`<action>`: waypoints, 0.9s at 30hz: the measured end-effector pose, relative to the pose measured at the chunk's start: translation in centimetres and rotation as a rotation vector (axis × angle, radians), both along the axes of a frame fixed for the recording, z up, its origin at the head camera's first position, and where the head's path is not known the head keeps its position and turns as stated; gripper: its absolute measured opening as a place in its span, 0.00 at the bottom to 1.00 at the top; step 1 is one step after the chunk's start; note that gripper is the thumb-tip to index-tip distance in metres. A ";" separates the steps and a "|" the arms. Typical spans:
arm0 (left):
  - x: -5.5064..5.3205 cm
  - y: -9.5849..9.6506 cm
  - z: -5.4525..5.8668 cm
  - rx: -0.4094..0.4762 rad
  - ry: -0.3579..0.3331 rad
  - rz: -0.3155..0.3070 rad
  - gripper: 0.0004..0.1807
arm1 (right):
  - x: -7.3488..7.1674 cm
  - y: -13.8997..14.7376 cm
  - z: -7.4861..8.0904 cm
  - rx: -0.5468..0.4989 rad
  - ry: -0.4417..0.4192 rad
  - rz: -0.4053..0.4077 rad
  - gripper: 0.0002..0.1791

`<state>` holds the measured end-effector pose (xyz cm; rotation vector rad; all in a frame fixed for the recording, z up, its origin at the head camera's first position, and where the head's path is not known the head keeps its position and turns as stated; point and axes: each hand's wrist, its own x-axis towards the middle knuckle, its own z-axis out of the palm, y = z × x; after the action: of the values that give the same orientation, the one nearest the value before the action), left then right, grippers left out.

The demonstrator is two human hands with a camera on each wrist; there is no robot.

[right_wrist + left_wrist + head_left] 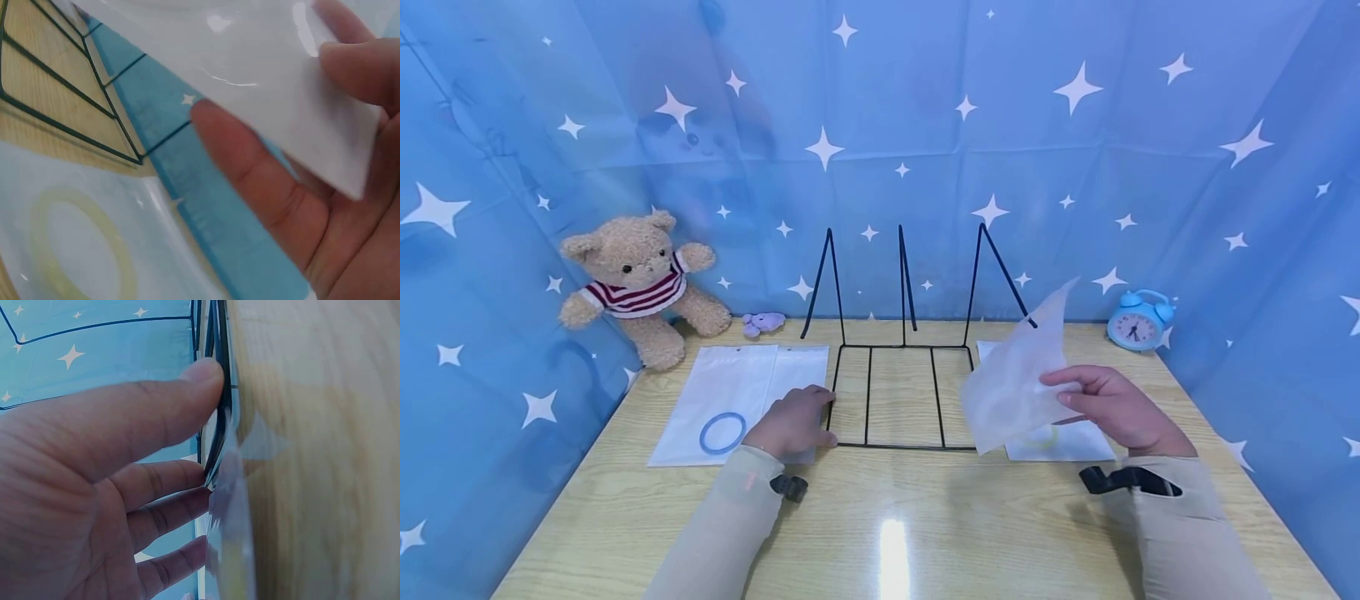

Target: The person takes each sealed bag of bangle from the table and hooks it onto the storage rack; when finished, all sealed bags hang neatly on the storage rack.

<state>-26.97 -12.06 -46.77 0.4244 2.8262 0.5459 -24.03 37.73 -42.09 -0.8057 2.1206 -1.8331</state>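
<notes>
A black wire rack (904, 447) with upright hooks stands mid-table. My left hand (793, 421) touches its left side, with thumb (203, 378) and fingertips spread apart along the wire. Above the rack's right side, my right hand (1112, 408) pinches a translucent plastic bag (1018, 379) by its edge, and the bag hangs tilted. A faint round outline shows in it; the contents are unclear. Beneath it lies another clear bag (1063, 450) with a yellow ring (125, 269). Left of the rack, a blue ring (702, 439) lies on or in white bags (730, 367), partly covered by my left hand.
A teddy bear (640, 296) in a striped shirt sits at the back left beside a small purple toy (764, 323). A blue alarm clock (1138, 321) stands at the back right. Star-patterned blue curtains (895, 100) surround the wooden table (850, 533).
</notes>
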 end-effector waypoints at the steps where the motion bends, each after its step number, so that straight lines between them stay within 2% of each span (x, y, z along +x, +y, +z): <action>1: 0.0 0.0 0.0 0.001 0.001 -0.001 0.41 | 0.2 0.0 0.2 0.042 0.009 -0.009 0.21; 4: 0.0 0.0 0.1 0.004 0.003 -0.001 0.41 | 0.5 -0.1 0.7 0.132 0.016 -0.013 0.19; 9: 0.0 0.0 0.0 -0.003 0.000 0.002 0.41 | 0.6 -0.5 0.9 0.217 0.007 -0.007 0.17; 17: -0.1 -0.1 -0.2 -0.009 0.000 0.002 0.41 | 0.5 -1.0 0.8 0.290 -0.013 0.001 0.17; 27: 0.0 0.0 -0.1 -0.012 -0.001 0.010 0.41 | 0.5 -1.7 1.0 0.366 -0.013 -0.035 0.18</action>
<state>-26.99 -12.04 -46.91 0.4081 2.8311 0.5312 -23.49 36.01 -41.05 -0.6676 2.3736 -1.3939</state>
